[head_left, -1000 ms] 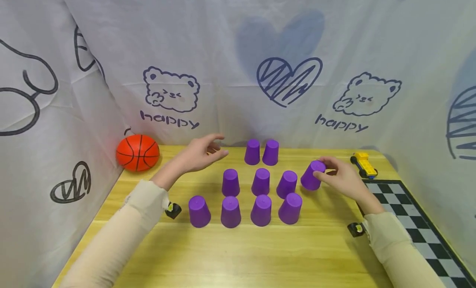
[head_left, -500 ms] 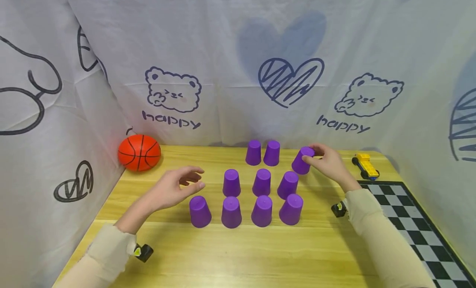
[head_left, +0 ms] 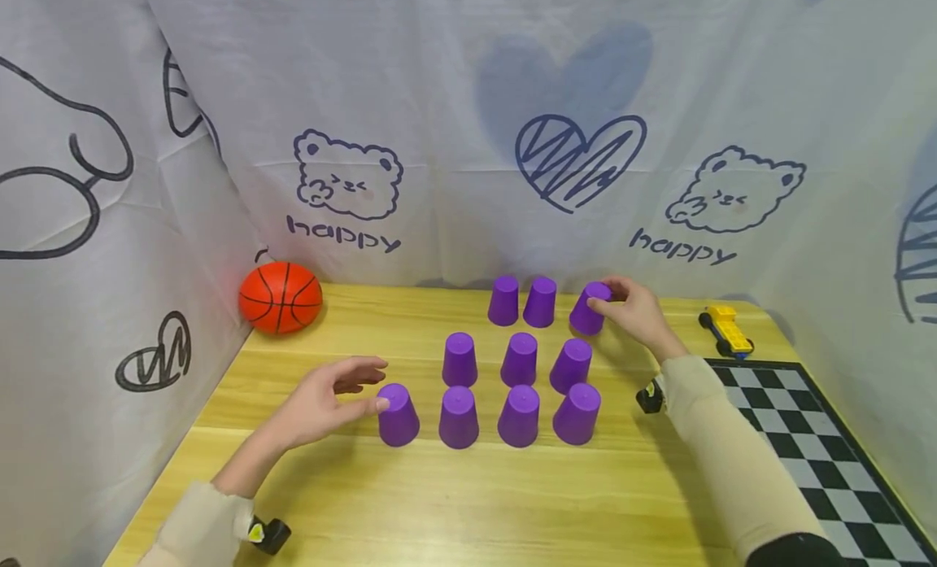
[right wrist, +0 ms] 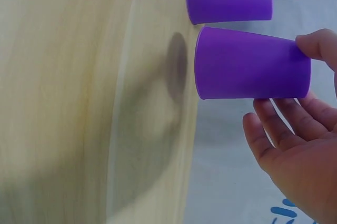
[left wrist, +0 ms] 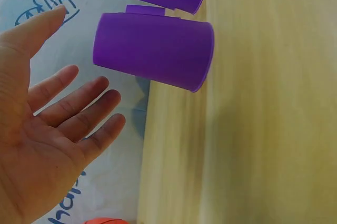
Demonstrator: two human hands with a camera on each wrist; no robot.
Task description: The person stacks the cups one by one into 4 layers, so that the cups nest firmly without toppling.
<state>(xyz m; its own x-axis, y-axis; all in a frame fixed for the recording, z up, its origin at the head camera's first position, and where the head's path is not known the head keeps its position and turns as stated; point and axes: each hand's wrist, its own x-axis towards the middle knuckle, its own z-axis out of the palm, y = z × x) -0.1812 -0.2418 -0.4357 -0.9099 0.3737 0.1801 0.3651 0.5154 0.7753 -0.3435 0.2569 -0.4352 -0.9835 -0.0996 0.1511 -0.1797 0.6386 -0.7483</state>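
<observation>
My right hand (head_left: 635, 315) pinches an upside-down purple cup (head_left: 588, 311) near its base, thumb on one side and fingers on the other. That cup is at the right end of the back row, beside two more purple cups (head_left: 540, 303). In the right wrist view, its shadow on the table shows a small gap from the rim of the cup (right wrist: 247, 66). My left hand (head_left: 322, 404) holds nothing, fingers spread and thumb overlapping the leftmost front cup (head_left: 398, 416) in the head view. The left wrist view shows a gap between the palm and that cup (left wrist: 152, 50).
Three upside-down purple cups form a middle row (head_left: 519, 359), and several a front row (head_left: 518, 416). A red basketball (head_left: 281, 298) sits at the back left. At the right are a yellow toy vehicle (head_left: 726, 331) and a checkered board (head_left: 805, 437). A printed white curtain (head_left: 454, 201) hangs behind the table.
My right hand has carried its cup left and backward to the end of the back row. My left hand has come back from the rear toward the leftmost front cup.
</observation>
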